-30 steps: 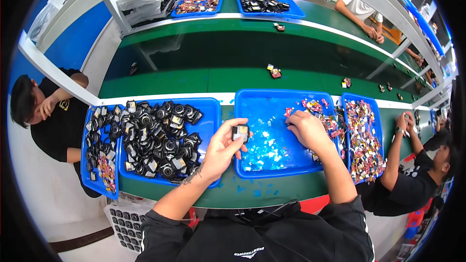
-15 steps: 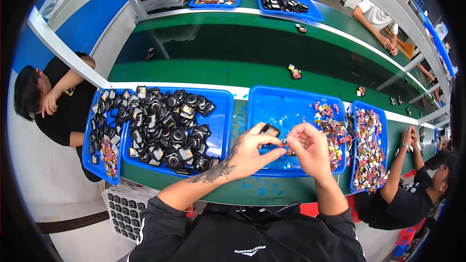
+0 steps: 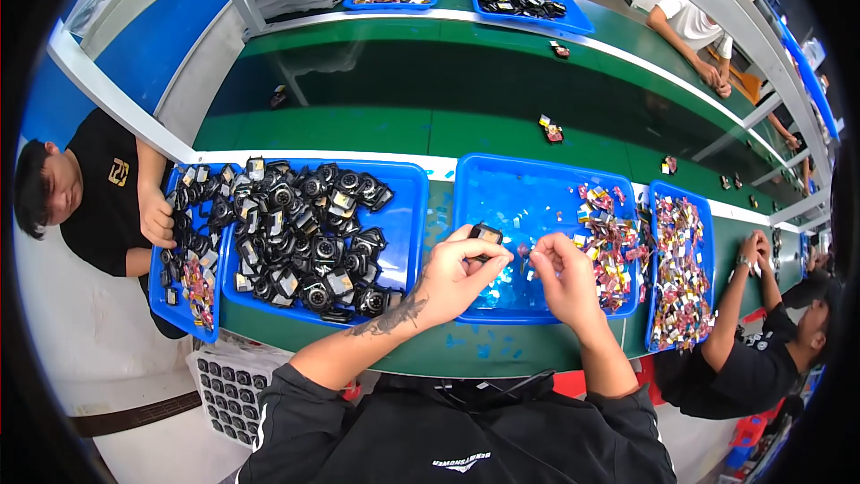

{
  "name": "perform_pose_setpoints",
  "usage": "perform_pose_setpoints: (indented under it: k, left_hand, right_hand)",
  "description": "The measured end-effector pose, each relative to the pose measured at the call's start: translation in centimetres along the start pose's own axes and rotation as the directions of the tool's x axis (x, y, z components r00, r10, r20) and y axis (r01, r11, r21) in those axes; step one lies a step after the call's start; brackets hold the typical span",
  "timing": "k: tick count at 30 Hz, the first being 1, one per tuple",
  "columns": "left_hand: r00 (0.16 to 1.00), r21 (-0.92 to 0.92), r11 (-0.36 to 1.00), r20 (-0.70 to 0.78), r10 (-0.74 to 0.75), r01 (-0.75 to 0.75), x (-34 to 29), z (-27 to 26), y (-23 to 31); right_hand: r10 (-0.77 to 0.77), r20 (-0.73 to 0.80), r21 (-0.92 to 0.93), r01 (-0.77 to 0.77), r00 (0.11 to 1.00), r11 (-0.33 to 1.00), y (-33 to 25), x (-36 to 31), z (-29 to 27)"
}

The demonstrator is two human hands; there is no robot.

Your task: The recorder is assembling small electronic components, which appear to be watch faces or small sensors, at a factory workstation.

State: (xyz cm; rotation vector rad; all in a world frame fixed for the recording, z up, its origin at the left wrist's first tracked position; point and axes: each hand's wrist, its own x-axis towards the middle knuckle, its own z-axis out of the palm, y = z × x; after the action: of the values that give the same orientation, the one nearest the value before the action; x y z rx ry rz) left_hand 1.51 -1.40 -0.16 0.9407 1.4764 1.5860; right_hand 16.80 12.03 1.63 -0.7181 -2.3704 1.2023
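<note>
1. The small black part, a boxy component, sits pinched at the fingertips of the left hand, held just above the near edge of the middle blue tray. That grip is closed on it, thumb against forefinger.
2. The long green table carries everything; its conveyor lane runs across behind the trays with a few stray parts on it.
3. The left blue tray is heaped with black round-bodied components; a narrow tray beside it lies by a co-worker's hand.
4. The middle tray holds a loose scatter of small coloured pieces toward its right side; the right blue tray is packed with more of them.
5. The right hand is curled just beside the left, fingertips pinched on something tiny and pinkish; I cannot tell what it is, only that the grip is nearly closed.
6. Risk, as I judge it: both holds are fingertip pinches, so a slight twist while bringing the two together could flick the tiny piece into the coloured scatter below, where it would be hard to find.
7. The black part could likewise slip and drop into the tray or over its near rim.
</note>
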Motion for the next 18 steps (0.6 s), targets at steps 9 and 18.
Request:
perform_pose_setpoints:
  k: [9, 18]
  left_hand:
    - [0.965, 0.444, 0.867, -0.024, 0.262, -0.225, -0.1, 0.6, 0.6]
    - [0.999, 0.172, 0.985, 0.043, 0.016, -0.023, -0.6, 0.4, 1.1]
  right_hand:
    - [0.064, 0.079, 0.318, -0.086, 0.995, 0.944, -1.5, 0.0, -0.2]
    - [0.031, 0.061, 0.300, -0.048, 0.998, 0.953, -2.9, 0.0, 0.3]
